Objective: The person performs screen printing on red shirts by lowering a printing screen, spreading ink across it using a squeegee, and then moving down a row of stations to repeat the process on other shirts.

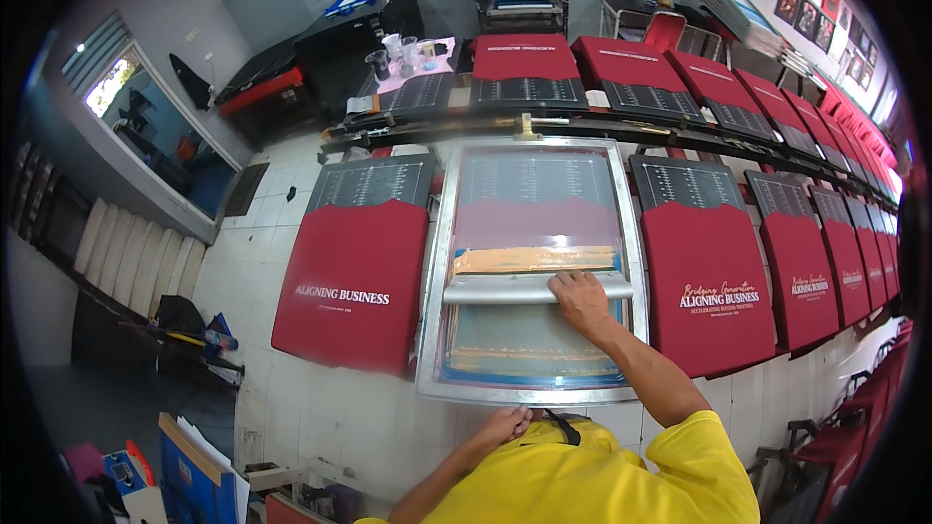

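A screen printing frame [424, 330] with a metal rim lies over a dark red shirt on a pallet in the middle. My right hand [582, 301] is closed round the silver handle of a squeegee [495, 289], which spans the mesh crosswise. Beyond the squeegee runs a thick band of tan-orange ink [534, 259]; thinner tan streaks and blue edges show on the nearer mesh. Just below the frame's near edge, my left hand [510, 421] is curled closed in front of my yellow shirt. Whatever it may hold is hidden.
Dark red shirts on pallets flank the frame: a left shirt [354, 252] and a right shirt [714, 262] with print. More pallets line a rail [573, 126] behind. Plastic cups [381, 63] stand on a far-left board. A folder [194, 466] is at lower left.
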A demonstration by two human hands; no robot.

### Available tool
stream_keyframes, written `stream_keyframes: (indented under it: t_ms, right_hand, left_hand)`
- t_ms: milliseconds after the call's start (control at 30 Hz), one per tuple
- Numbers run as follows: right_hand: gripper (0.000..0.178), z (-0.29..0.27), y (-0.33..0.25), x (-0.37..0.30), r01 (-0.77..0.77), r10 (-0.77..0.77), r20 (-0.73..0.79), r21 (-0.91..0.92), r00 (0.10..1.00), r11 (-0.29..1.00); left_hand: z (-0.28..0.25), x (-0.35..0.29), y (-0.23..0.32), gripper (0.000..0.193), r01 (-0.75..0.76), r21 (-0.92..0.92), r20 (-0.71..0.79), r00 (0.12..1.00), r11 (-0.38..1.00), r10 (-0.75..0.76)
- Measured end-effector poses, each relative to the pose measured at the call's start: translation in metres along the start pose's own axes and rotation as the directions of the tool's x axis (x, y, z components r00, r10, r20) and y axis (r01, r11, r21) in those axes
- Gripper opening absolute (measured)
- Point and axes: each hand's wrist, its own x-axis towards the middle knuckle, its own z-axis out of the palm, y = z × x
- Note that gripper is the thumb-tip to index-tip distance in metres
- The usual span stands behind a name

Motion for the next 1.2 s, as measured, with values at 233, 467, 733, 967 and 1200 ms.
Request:
stream_keyframes:
  t_ms: [233, 467, 733, 967, 1200]
  right_hand:
    - [0.014, 0.004, 0.010, 0.001, 0.032, -0.034, 0.033, 0.052, 0.999, 0.998]
    - [0.011, -0.014, 0.015, 0.011, 0.007, -0.006, -0.015, 0.050, 1.000, 0.999]
    - [0.010, 0.012, 0.022, 0.028, 0.082, -0.083, 0.016, 0.059, 0.996, 0.995]
    - [0.042, -0.028, 0.065, 0.103, -0.145, -0.059, 0.513, 0.348, 0.856, 0.926]
    - [0.050, -0.040, 0.050, 0.063, -0.346, -0.076, 0.726, 0.414, 0.684, 0.842]
  left_hand:
    - [0.002, 0.000, -0.003, 0.031, 0.025, -0.128, -0.002, 1.000, 0.991, -0.025]
    - [0.005, -0.003, -0.002, 0.032, 0.029, -0.175, 0.017, 1.000, 0.984, -0.026]
    - [0.007, -0.010, 0.006, 0.035, 0.024, -0.146, 0.019, 1.000, 0.989, -0.021]
    - [-0.005, 0.000, -0.004, 0.035, 0.038, -0.197, 0.104, 0.994, 0.980, -0.017]
    - [-0.011, 0.005, 0.000, 0.032, 0.098, -0.383, 0.176, 0.984, 0.919, -0.031]
